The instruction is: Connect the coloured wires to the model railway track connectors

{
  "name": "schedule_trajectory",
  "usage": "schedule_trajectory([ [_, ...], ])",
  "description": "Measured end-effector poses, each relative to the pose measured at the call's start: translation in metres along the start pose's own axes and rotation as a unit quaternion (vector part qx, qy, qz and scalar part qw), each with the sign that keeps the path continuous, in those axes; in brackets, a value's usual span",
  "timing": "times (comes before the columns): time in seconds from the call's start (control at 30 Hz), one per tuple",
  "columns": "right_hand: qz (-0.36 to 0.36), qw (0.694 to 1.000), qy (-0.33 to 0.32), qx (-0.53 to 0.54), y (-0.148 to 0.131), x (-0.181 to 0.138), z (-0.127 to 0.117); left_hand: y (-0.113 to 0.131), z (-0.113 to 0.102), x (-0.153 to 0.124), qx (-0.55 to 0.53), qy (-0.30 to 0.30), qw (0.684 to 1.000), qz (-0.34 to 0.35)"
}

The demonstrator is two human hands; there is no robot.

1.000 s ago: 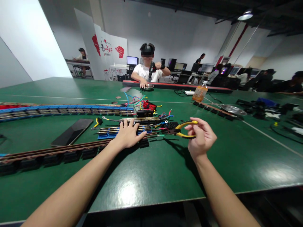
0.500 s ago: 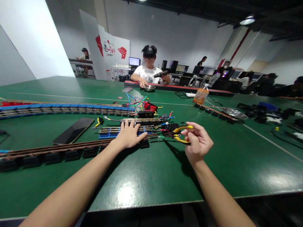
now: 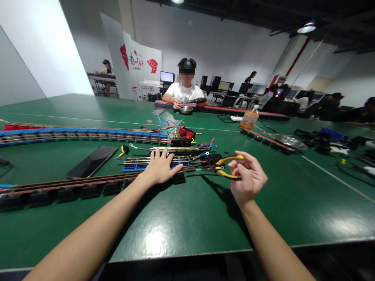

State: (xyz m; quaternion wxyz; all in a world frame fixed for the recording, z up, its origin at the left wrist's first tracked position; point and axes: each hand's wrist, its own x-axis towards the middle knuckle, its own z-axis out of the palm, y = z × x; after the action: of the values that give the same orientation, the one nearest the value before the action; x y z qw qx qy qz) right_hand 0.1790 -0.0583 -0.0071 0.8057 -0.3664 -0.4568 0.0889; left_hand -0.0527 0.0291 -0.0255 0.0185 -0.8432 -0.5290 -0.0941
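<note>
My left hand (image 3: 159, 167) lies flat with its fingers spread over short toy track sections, one with a blue base (image 3: 131, 166). Pliers (image 3: 230, 159) with yellow and black handles are in my right hand (image 3: 249, 177), their handles spread apart. The plier jaws point left at the wire ends beside the track, near a red wire (image 3: 202, 161) and a small ring terminal. Whether the jaws touch a wire, I cannot tell. A long brown-railed track (image 3: 88, 182) with black ties runs left from under my left wrist.
A black phone (image 3: 92, 162) lies left of my hand, in front of a curved blue track (image 3: 73, 134). Across the green table, a person (image 3: 184, 91) holds a power drill by a metal bowl (image 3: 186, 110). An orange drink bottle (image 3: 249, 119) stands at the right, near another track piece (image 3: 266, 141).
My right hand and the pliers have shifted slightly right. My left hand stays in place on the track. Across the table, the person's drill and hands have moved a little.
</note>
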Motion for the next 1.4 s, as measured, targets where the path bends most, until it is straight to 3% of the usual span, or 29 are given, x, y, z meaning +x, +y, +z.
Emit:
schedule_trajectory([
  [0.27,0.007,1.0,-0.006,-0.018,0.005,0.005,-0.002,-0.001,0.0,0.0,-0.002,0.0,1.0,0.0],
  [0.5,-0.073,0.985,-0.119,-0.105,0.004,-0.011,0.001,0.0,-0.001,0.0,0.0,-0.008,1.0,-0.004],
  [0.7,-0.2,0.925,-0.259,-0.191,0.0,-0.021,0.004,0.0,0.0,0.0,0.0,0.0,1.0,-0.001],
  [0.87,-0.291,0.894,-0.274,-0.205,-0.002,-0.026,0.01,0.0,0.0,0.001,0.004,-0.003,1.0,-0.003],
  [1.03,-0.371,0.839,-0.358,-0.174,0.0,-0.033,0.013,0.0,0.001,0.0,0.007,-0.001,1.0,-0.001],
  [1.13,-0.394,0.818,-0.377,-0.183,0.003,-0.035,0.013,0.001,0.001,0.0,0.009,0.0,1.0,-0.003],
  [1.4,-0.373,0.834,-0.367,-0.176,0.001,-0.034,0.015,0.0,0.002,0.001,0.009,0.001,1.0,-0.002],
])
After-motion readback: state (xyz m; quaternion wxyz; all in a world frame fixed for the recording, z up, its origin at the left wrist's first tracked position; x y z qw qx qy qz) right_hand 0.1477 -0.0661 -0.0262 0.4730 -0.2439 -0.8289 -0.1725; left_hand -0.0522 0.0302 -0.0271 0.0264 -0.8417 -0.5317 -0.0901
